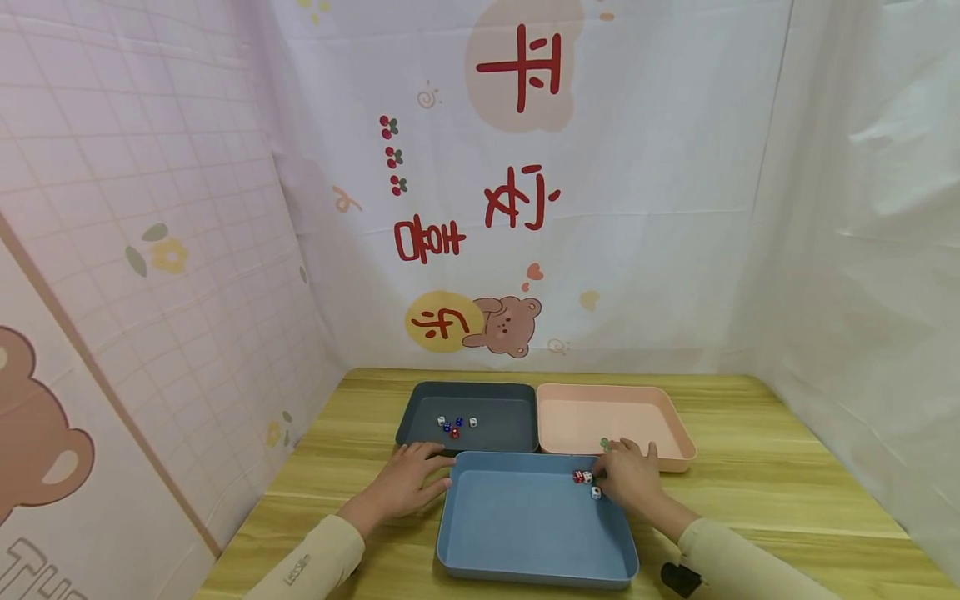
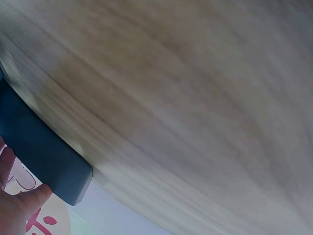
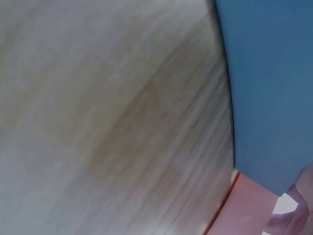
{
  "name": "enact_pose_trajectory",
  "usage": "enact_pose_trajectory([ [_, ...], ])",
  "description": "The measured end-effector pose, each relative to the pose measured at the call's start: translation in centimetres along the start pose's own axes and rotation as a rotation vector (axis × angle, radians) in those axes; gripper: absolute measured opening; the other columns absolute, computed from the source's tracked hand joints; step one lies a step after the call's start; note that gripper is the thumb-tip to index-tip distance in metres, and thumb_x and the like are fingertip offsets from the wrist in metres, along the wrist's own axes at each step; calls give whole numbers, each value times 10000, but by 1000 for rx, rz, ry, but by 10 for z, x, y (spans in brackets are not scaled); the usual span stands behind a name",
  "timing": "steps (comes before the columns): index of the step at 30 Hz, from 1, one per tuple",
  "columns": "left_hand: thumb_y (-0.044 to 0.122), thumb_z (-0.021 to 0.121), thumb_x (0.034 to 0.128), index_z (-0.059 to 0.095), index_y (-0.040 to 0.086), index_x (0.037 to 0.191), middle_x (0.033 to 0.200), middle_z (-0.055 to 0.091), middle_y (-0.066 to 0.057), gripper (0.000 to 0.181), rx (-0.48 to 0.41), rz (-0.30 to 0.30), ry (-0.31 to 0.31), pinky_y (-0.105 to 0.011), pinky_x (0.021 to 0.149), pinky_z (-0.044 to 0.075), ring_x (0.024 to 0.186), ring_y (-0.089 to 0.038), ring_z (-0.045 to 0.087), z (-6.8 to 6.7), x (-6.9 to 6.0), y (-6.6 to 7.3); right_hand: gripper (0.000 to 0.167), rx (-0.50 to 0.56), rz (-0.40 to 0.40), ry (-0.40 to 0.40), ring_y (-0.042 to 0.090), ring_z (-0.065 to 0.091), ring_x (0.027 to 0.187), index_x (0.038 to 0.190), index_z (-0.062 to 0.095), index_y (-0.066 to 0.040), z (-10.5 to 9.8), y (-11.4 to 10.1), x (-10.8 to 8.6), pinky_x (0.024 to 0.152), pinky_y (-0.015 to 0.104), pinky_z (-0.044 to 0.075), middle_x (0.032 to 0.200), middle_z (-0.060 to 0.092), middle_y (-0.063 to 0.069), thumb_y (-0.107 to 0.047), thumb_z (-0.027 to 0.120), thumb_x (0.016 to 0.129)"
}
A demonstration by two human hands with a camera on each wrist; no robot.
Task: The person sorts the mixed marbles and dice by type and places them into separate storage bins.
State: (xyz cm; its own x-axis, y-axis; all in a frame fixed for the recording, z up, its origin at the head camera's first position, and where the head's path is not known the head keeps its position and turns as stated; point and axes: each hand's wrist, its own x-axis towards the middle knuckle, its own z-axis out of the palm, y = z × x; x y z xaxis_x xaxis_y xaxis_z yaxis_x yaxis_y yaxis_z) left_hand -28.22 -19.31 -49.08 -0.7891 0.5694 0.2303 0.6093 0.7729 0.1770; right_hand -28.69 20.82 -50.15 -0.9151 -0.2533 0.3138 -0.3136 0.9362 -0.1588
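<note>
In the head view my right hand (image 1: pixel 632 477) reaches over the back right corner of the blue tray (image 1: pixel 536 575), fingers pointing down. By its fingertips lie a red die (image 1: pixel 577 477) and two white dice, one (image 1: pixel 588 477) against the red one, the other (image 1: pixel 596 493) nearer me. A small dark green bit shows at the fingertips; whether they pinch it is hidden. A green die (image 1: pixel 605 443) is in the pink tray (image 1: pixel 678 417), just beyond the fingers. My left hand (image 1: pixel 408 482) has its fingers extended, touching the dark tray (image 2: pixel 49 147) and near the blue tray's left rim.
The dark grey tray (image 1: pixel 517 392) at the back left holds several white, blue and red dice (image 1: pixel 455 432). All three trays stand close together on a wood-grain table (image 1: pixel 750 500). A black object (image 1: pixel 681 578) lies by the right sleeve. Printed cloth (image 1: pixel 637 208) hangs behind and on both sides.
</note>
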Motion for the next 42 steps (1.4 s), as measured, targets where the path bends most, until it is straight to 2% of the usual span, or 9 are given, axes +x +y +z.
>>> enact_pose_trajectory([
  [7, 379, 553, 1017, 640, 153, 1334, 1378, 530, -137, 399, -13, -2, -8, -680, 1034, 318, 1265, -361, 484, 0, 0, 0, 93, 44, 7, -15, 507, 486, 1227, 761, 771, -233, 0, 2, 1, 956, 832, 166, 1187, 678, 149, -170, 834, 735],
  [13, 382, 548, 1019, 639, 158, 1335, 1379, 530, -131, 399, -13, -6, -7, -683, 1036, 312, 1268, -353, 483, 1, 0, -1, 45, 150, 22, -24, 483, 467, 1264, 810, 791, -219, -7, 4, 5, 962, 829, 148, 1230, 663, 165, -185, 814, 791],
  [18, 386, 547, 1018, 642, 157, 1332, 1376, 532, -135, 400, -12, -3, -4, -688, 1032, 313, 1266, -359, 483, 0, 0, 0, 53, 259, 18, 8, 463, 526, 1221, 877, 805, -165, -15, 7, 16, 952, 801, 245, 1216, 660, 212, -158, 792, 827],
  [24, 366, 560, 1015, 644, 152, 1329, 1370, 536, -137, 389, -5, 6, 4, -682, 1030, 322, 1264, -363, 485, 1, 0, -1, 113, 395, 56, 1, 493, 520, 1211, 956, 789, -70, -25, 17, 27, 932, 616, 445, 1238, 615, 295, -139, 737, 883],
  [27, 356, 566, 1014, 644, 152, 1328, 1365, 539, -140, 382, 0, 10, 5, -678, 1030, 325, 1261, -363, 487, 2, 0, -1, 145, 419, 82, -3, 466, 560, 1152, 988, 780, -46, -27, 26, 32, 900, 574, 480, 1186, 648, 263, -144, 715, 904],
  [32, 363, 563, 1015, 645, 156, 1327, 1366, 538, -140, 384, -2, 7, 4, -681, 1032, 319, 1261, -362, 487, 2, -1, -2, 224, 459, 169, -22, 405, 627, 1043, 1085, 747, -9, -25, 45, 42, 852, 547, 508, 1151, 679, 201, -167, 669, 948],
  [36, 376, 554, 1018, 646, 162, 1328, 1366, 540, -130, 388, 2, 8, 7, -677, 1036, 319, 1260, -355, 488, 3, -1, -3, 288, 480, 229, -59, 424, 608, 1091, 1159, 711, 22, -24, 57, 47, 881, 560, 497, 1222, 649, 219, -188, 622, 983],
  [42, 373, 550, 1020, 644, 159, 1330, 1368, 536, -127, 388, -2, 10, 9, -673, 1038, 319, 1261, -356, 487, 3, 0, -3, 321, 427, 282, -81, 443, 577, 1138, 1191, 706, -7, -23, 64, 51, 893, 563, 485, 1293, 615, 215, -235, 601, 991],
])
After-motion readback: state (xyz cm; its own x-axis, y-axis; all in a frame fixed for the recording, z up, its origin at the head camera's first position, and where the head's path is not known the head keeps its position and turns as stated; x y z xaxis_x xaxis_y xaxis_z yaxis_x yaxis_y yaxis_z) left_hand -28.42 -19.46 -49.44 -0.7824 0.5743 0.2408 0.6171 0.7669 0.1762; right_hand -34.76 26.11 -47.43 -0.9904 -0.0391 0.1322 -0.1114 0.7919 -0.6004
